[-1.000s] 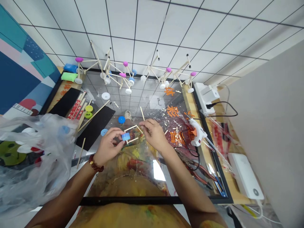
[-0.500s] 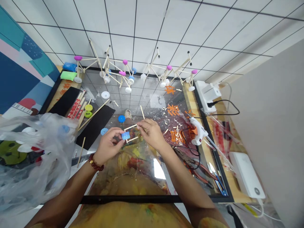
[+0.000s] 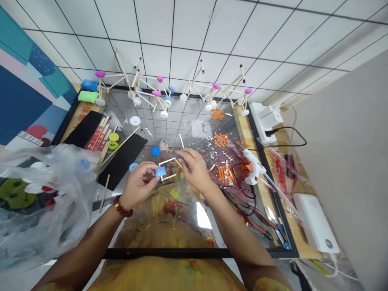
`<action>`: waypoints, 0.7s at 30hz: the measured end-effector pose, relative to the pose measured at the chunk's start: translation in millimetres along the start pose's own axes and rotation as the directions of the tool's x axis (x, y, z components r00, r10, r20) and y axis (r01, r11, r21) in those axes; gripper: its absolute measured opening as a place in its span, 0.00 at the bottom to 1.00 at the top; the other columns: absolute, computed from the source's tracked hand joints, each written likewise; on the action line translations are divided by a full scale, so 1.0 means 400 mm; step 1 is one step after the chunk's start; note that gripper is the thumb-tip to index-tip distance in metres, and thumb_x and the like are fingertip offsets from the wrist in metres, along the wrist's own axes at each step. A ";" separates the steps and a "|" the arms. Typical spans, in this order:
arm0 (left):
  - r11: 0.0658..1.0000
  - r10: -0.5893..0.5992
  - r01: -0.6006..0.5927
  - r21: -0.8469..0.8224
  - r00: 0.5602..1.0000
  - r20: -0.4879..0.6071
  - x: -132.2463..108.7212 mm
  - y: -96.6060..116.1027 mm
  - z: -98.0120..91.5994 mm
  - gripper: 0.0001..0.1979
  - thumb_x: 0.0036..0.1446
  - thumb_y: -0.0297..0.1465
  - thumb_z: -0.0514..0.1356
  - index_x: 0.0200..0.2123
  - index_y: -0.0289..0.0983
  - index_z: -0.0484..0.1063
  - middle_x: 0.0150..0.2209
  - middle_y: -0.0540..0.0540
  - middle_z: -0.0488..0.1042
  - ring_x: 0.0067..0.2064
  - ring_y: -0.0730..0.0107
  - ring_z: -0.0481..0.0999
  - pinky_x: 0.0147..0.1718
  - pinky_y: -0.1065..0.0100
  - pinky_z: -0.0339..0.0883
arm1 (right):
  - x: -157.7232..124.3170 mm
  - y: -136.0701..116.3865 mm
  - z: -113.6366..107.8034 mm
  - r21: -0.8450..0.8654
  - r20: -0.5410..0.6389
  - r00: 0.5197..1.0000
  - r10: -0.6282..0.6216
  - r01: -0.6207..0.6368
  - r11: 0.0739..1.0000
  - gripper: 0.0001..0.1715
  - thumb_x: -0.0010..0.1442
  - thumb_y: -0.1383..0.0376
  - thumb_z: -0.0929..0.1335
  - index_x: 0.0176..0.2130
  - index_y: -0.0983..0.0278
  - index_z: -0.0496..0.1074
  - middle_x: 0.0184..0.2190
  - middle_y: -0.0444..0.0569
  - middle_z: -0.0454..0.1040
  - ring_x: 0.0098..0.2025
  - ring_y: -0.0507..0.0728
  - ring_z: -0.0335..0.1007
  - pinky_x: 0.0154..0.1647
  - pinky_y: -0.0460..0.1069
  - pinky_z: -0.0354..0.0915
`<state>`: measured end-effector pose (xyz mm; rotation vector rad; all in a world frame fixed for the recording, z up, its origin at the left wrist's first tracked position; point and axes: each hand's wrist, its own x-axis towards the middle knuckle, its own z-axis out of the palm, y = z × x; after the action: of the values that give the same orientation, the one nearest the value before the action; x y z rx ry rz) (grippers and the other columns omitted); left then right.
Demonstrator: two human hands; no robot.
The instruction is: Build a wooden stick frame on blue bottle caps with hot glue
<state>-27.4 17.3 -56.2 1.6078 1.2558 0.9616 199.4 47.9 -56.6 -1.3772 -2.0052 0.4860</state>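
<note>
My left hand (image 3: 141, 178) pinches a blue bottle cap (image 3: 160, 171) between thumb and fingers. Joined to that cap is a small frame of thin wooden sticks. Its upper stick (image 3: 167, 161) and lower stick (image 3: 169, 177) stretch out to the right, and a short angled stick (image 3: 178, 163) meets the upper one's far end. Close beside this angled piece is my right hand (image 3: 194, 167), its thumb and forefinger apart; whether the thumb touches the stick I cannot tell. Just beyond my left hand lie two loose blue caps, one brighter (image 3: 155, 151) and one paler (image 3: 133, 167).
Several stick-and-cap models (image 3: 156, 93) stand along the back wall. A glue gun (image 3: 254, 166), pliers (image 3: 251, 216) and a power strip (image 3: 263, 125) occupy the right side. To the left are a clear plastic bag (image 3: 69, 194), stick bundles (image 3: 99, 133) and black sheets (image 3: 121, 161).
My right thumb and forefinger have come off the end of the upper stick and parted, uncovering the short angled stick. My left hand keeps its hold on the blue cap.
</note>
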 end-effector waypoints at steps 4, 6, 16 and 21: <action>0.999 -0.032 0.032 -0.043 1.000 0.001 -0.003 -0.011 0.002 0.13 0.55 0.29 0.63 0.45 0.38 0.72 0.48 0.41 0.73 0.38 0.71 0.74 0.26 0.74 0.72 | -0.017 -0.009 -0.015 0.005 0.020 1.000 0.011 -0.011 1.000 0.15 0.64 0.71 0.64 0.47 0.60 0.76 0.47 0.51 0.77 0.49 0.60 0.70 0.51 0.55 0.64; 0.998 -0.047 0.047 -0.045 0.999 0.001 -0.003 -0.013 0.004 0.13 0.55 0.30 0.63 0.45 0.38 0.72 0.48 0.40 0.73 0.38 0.71 0.74 0.26 0.74 0.72 | -0.028 -0.018 -0.023 0.006 0.077 0.997 0.004 -0.004 1.000 0.11 0.64 0.69 0.66 0.43 0.59 0.77 0.44 0.49 0.78 0.47 0.59 0.71 0.50 0.55 0.64; 1.000 0.005 -0.004 0.030 0.999 -0.043 0.000 0.001 0.010 0.11 0.53 0.28 0.63 0.42 0.38 0.73 0.46 0.42 0.73 0.34 0.73 0.74 0.23 0.76 0.71 | -0.051 -0.044 -0.013 -0.118 0.261 0.962 -0.076 0.110 0.987 0.07 0.64 0.65 0.68 0.42 0.60 0.78 0.43 0.51 0.76 0.45 0.59 0.67 0.43 0.54 0.59; 0.994 0.038 -0.030 0.105 0.997 -0.074 -0.002 0.006 0.015 0.11 0.53 0.27 0.62 0.42 0.38 0.74 0.45 0.42 0.73 0.33 0.74 0.73 0.22 0.77 0.70 | -0.049 -0.031 -0.025 -0.110 0.206 0.978 -0.042 0.066 0.992 0.08 0.64 0.65 0.69 0.43 0.60 0.78 0.43 0.50 0.77 0.44 0.59 0.67 0.45 0.54 0.60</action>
<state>-21.3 15.3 -55.9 1.6911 1.3537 1.0008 202.4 24.7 -47.8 -1.3859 -2.2624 0.5103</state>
